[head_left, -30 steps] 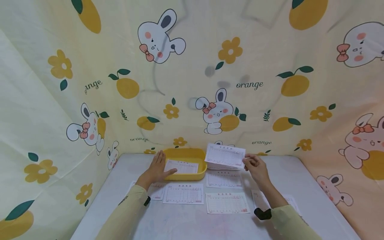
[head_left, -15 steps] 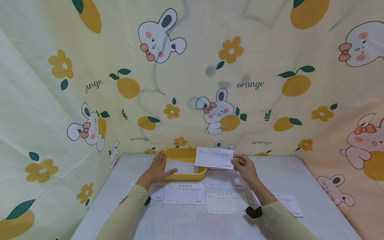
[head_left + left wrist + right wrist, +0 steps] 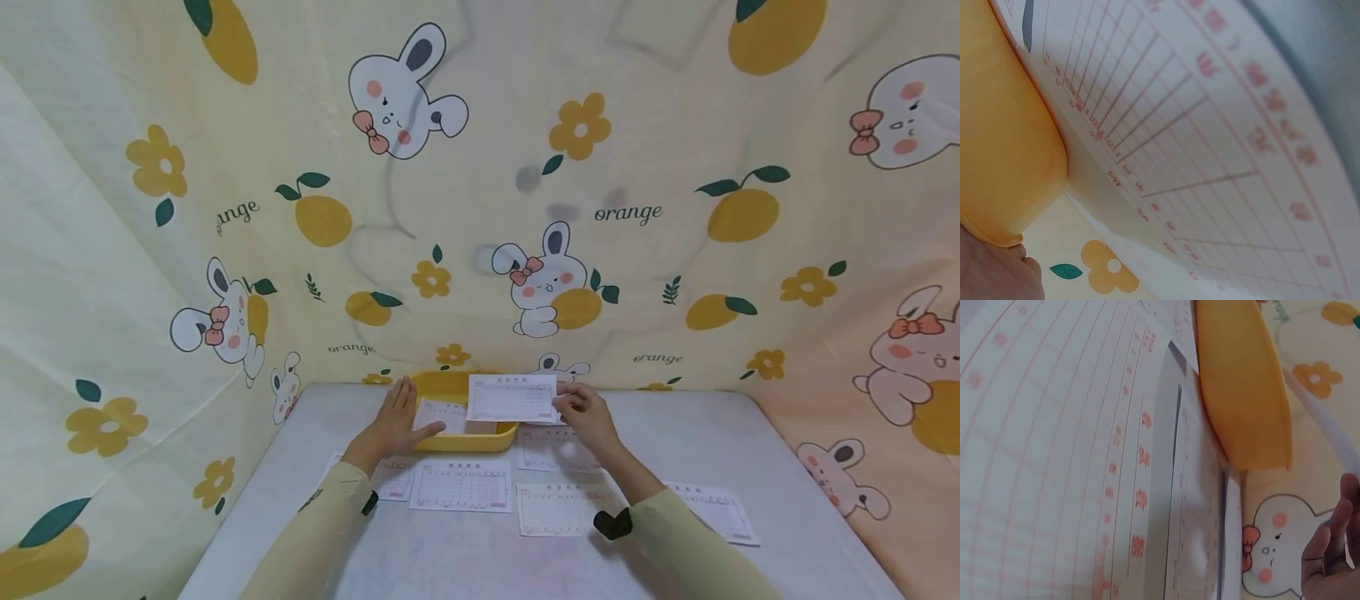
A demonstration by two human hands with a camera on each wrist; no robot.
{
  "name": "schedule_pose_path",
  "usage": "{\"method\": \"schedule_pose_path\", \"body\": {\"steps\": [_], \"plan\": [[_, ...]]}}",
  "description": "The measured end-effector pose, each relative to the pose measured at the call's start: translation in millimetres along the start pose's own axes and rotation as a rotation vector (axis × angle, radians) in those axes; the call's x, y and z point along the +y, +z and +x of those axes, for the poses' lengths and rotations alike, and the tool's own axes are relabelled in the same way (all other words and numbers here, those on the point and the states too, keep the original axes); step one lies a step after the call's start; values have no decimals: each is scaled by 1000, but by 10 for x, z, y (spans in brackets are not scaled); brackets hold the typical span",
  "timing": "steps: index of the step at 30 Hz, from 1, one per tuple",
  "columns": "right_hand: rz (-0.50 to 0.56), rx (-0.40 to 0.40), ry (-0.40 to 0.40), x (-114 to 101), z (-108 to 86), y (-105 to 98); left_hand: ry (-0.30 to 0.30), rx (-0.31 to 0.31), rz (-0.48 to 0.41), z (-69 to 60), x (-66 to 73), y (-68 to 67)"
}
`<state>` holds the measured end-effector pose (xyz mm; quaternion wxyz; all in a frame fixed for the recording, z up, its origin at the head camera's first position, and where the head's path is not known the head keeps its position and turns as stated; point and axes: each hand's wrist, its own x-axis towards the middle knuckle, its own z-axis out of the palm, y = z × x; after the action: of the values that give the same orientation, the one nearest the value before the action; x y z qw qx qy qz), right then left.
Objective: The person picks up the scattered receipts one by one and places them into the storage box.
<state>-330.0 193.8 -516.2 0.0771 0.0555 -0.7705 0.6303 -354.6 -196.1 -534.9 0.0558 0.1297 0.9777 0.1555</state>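
My right hand (image 3: 588, 417) pinches the right edge of a printed paper form (image 3: 512, 398), white with a ruled grid. That form is held up over the right part of a yellow plastic tray (image 3: 465, 443). Another printed form (image 3: 435, 417) lies inside the tray, partly covered by the raised one. Against the tray's left side rests my left hand (image 3: 393, 421), fingers straight and thumb along the near rim. In the right wrist view, the right hand's fingers (image 3: 1335, 550) touch the raised sheet (image 3: 1329, 425) beside the yellow tray wall (image 3: 1244, 387).
Several more forms lie on the white table: one in front of the tray (image 3: 461, 485), one to its right (image 3: 551, 450), another nearer me (image 3: 551, 508), and one at far right (image 3: 712, 512). A patterned curtain (image 3: 450, 208) stands behind the table.
My right hand has carried the pinched form leftward and slightly down, from right of the tray to over its right part. My left hand stays at the tray's left side.
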Motion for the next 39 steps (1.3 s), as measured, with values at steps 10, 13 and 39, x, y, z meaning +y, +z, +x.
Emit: {"method": "schedule_pose_path", "body": {"steps": [10,13,39], "plan": [[-28,-22,4,18,39,219,13,5,15,-47,46,-35],[-19,-23,-3,33,62,283,14,0,12,-27,18,-26],[-79,-73,0,-71,156,756,34,-8,2,-29,7,-50]]}}
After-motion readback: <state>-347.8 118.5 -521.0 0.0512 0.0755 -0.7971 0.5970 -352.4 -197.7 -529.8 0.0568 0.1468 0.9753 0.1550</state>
